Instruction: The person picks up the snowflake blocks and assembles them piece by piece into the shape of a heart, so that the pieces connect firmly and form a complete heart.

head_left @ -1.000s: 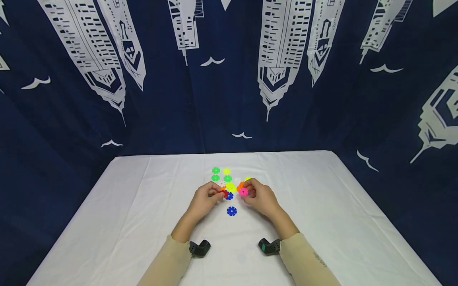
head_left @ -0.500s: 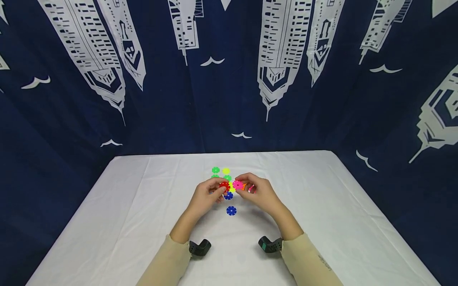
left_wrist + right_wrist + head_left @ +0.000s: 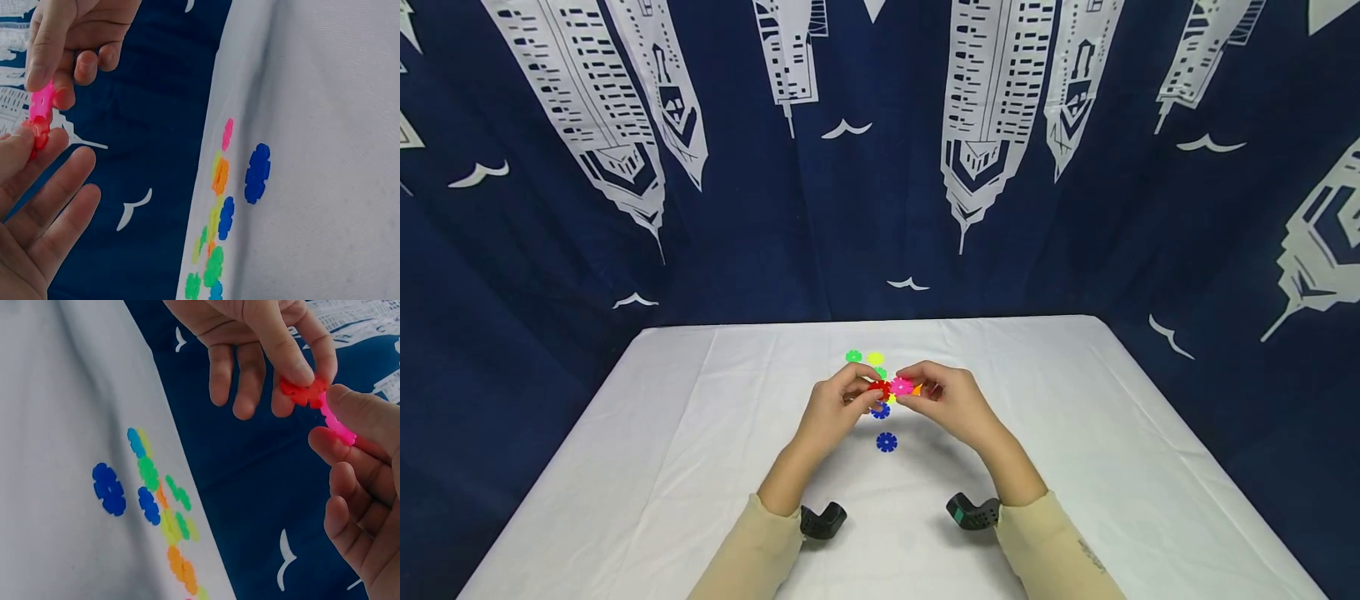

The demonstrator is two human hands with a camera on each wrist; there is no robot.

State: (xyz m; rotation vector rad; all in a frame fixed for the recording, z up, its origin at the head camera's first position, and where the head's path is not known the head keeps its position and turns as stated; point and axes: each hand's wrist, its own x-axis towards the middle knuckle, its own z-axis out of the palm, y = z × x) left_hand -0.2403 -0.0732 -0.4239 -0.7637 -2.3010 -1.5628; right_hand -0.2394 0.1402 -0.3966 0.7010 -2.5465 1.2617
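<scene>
My left hand (image 3: 835, 410) pinches a red notched plastic disc (image 3: 880, 391) between thumb and index finger; its other fingers are spread in the left wrist view. Opposite, my right hand (image 3: 951, 402) pinches a pink notched disc (image 3: 901, 387) in the same way. The two discs meet edge to edge, and in the right wrist view the pink disc (image 3: 338, 425) stands at an angle to the red disc (image 3: 303, 392). Both hands are raised above the table, over the loose discs. Part of each held disc is hidden by the fingertips.
A dark blue disc (image 3: 887, 442) lies nearest me on the white-covered table (image 3: 700, 467), with another blue disc (image 3: 880, 411) behind it. Several green, yellow and orange discs, among them an orange pair (image 3: 182, 570), lie beneath and beyond the hands. A navy patterned curtain (image 3: 865, 217) hangs behind.
Both hands have lifted from the loose discs and come together. The red and pink discs, apart one second ago, now meet at their edges.
</scene>
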